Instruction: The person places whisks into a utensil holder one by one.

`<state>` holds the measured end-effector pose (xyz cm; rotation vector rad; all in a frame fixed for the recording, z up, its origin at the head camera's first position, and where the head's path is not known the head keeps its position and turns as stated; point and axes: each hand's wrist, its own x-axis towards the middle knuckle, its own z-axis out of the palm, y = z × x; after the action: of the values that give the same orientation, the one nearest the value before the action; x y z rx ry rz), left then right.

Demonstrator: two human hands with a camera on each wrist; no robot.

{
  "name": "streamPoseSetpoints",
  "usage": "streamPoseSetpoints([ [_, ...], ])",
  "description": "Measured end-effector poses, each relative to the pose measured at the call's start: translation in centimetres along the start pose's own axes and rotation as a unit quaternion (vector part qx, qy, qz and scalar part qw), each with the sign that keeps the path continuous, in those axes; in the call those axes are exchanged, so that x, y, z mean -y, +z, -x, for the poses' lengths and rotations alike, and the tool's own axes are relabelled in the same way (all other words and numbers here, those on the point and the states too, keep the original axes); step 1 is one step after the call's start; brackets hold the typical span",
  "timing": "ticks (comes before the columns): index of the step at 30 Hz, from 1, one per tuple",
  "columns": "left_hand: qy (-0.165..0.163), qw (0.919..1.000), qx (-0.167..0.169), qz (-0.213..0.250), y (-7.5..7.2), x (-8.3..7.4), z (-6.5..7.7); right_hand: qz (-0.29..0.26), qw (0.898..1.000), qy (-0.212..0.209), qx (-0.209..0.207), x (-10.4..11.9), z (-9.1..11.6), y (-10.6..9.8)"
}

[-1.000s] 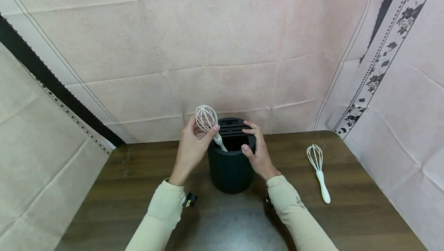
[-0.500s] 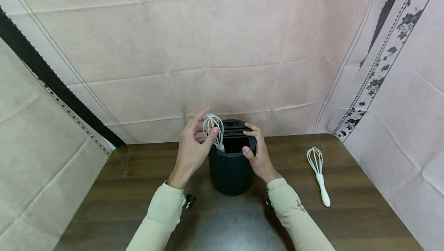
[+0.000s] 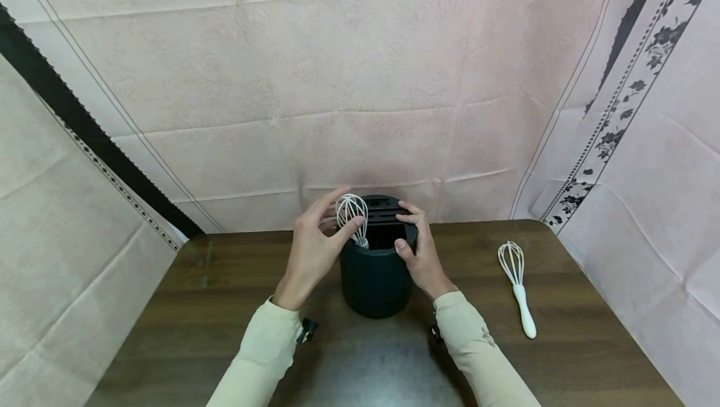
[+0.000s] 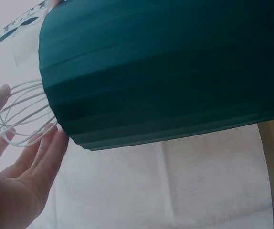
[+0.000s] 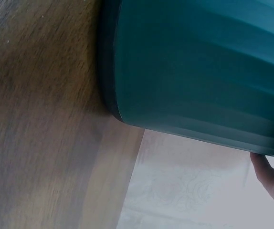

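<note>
A dark green utensil holder [image 3: 375,285] with a slotted black top stands on the table. A white whisk [image 3: 352,210] sits handle-down in its opening, with the wire head above the rim and the handle hidden inside. My left hand [image 3: 315,247] loosely holds the wire head, thumb on one side and fingers on the other. In the left wrist view, fingertips [image 4: 63,136] lie at the holder's rim beside the wires. My right hand [image 3: 424,260] grips the right side of the rim, thumb at the front and fingers over the top.
A second white whisk [image 3: 517,288] lies on the brown wooden table [image 3: 236,332], to the right of my right hand. Behind the table hangs a pale cloth [image 3: 360,82], close to the back of the holder. More cloth hangs along both sides.
The whisk has gone down into the holder and stands more upright, shifted slightly right. My left hand has followed it, its index finger stretched out from the earlier pinch. My right hand keeps its grip.
</note>
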<state>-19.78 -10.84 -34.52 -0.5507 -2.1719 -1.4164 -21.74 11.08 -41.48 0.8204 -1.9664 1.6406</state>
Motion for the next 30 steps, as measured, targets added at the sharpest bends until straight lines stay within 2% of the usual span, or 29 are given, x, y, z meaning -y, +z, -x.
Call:
streamPoseSetpoints([
  [13, 0.017, 0.9974, 0.001, -0.070, 1.0, 0.4, 0.8, 0.002, 1.000, -0.004, -0.005, 0.0, -0.1, 0.0],
  [20, 0.040, 0.9955, 0.012, -0.085, 1.8, 0.7, 1.2, 0.005, 1.000, -0.008, -0.011, -3.9, 0.2, 0.2],
  [24, 0.046, 0.9945, 0.012, -0.093, 2.0, 0.9, 1.4, 0.008, 1.000, -0.010, -0.009, -4.7, 0.3, 0.1],
  [30, 0.033, 0.9953, 0.023, -0.088, 1.7, 1.2, 1.4, 0.003, 1.000, -0.013, -0.006, -4.8, 0.4, 0.0],
])
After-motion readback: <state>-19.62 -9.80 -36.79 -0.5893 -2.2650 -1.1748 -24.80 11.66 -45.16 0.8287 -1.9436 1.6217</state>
